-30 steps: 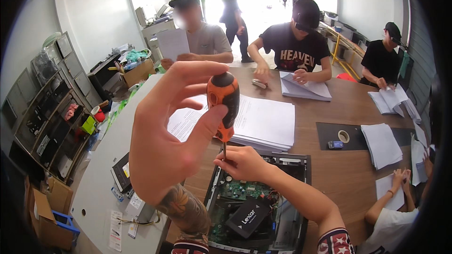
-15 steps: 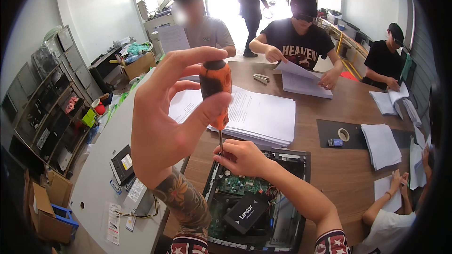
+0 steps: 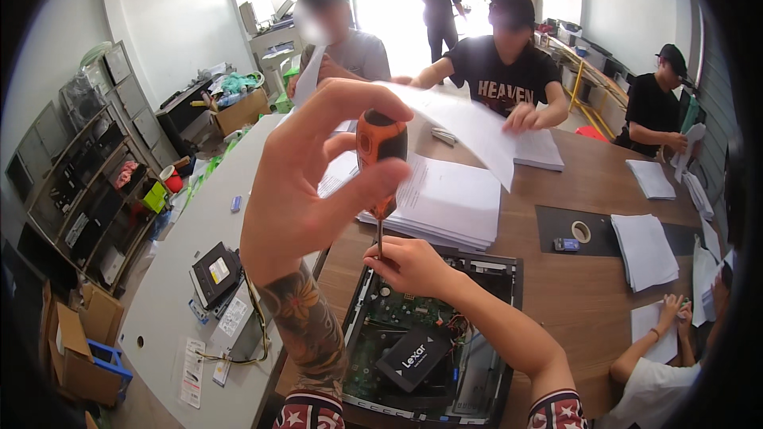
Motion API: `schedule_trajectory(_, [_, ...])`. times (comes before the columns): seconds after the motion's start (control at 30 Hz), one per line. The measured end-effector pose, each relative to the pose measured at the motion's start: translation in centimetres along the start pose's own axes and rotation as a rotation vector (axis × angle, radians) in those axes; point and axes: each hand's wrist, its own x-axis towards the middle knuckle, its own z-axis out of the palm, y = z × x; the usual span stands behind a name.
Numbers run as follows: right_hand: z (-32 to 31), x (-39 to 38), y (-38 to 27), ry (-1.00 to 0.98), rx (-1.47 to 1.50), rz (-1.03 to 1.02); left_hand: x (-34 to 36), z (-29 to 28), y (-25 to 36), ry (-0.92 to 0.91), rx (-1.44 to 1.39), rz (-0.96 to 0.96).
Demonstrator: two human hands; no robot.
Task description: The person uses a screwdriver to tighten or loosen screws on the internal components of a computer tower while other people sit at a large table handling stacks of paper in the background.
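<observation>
My left hand (image 3: 298, 183), on the tattooed arm, is wrapped round the orange and black handle of a screwdriver (image 3: 383, 147) held upright. My right hand (image 3: 413, 264) pinches the thin metal shaft low down, near the far edge of an opened computer case (image 3: 517, 334). The screwdriver's tip is hidden behind my right fingers. Inside the case lie a green circuit board (image 3: 413, 310), coloured wires and a black solid-state drive (image 3: 413, 359) resting loosely at an angle.
Stacked printed papers (image 3: 453, 199) lie just beyond the case. Left of it, on the grey tabletop, are an optical drive (image 3: 214, 274) and a power supply (image 3: 238, 322) with cables. A tape roll (image 3: 581, 232) lies at right. Several people handle papers around the table.
My left hand and the screwdriver have shifted slightly right and down, with the handle turned. Across the table, a person swings a sheet to the left, toward the middle. The far standing person has moved.
</observation>
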Motion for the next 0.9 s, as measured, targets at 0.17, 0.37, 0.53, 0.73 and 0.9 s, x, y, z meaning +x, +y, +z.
schedule_trajectory(0.17, [-0.1, 0.5, -1.2, -0.056, 0.0, 0.027, -0.5, -1.1, 0.6, 0.086, 0.241, 0.047])
schedule_trajectory(0.37, [0.0, 0.0, 0.5, -0.023, -0.018, 0.011, -0.6, -0.1, -1.2, 0.112, 0.069, 0.076])
schedule_trajectory(0.53, [0.3, 0.3, -0.5, -0.06, 0.027, 0.051, -0.9, -1.5, -1.7, 0.123, 0.099, 0.128])
schedule_trajectory(0.73, [0.2, 0.3, -0.3, -0.062, 0.008, 0.038, -0.9, -1.3, -1.6, 0.113, 0.075, 0.217])
schedule_trajectory(0.9, [0.6, 0.2, -0.2, -0.048, -0.01, 0.003, -1.0, -0.5, -0.7, 0.162, 0.101, 0.136])
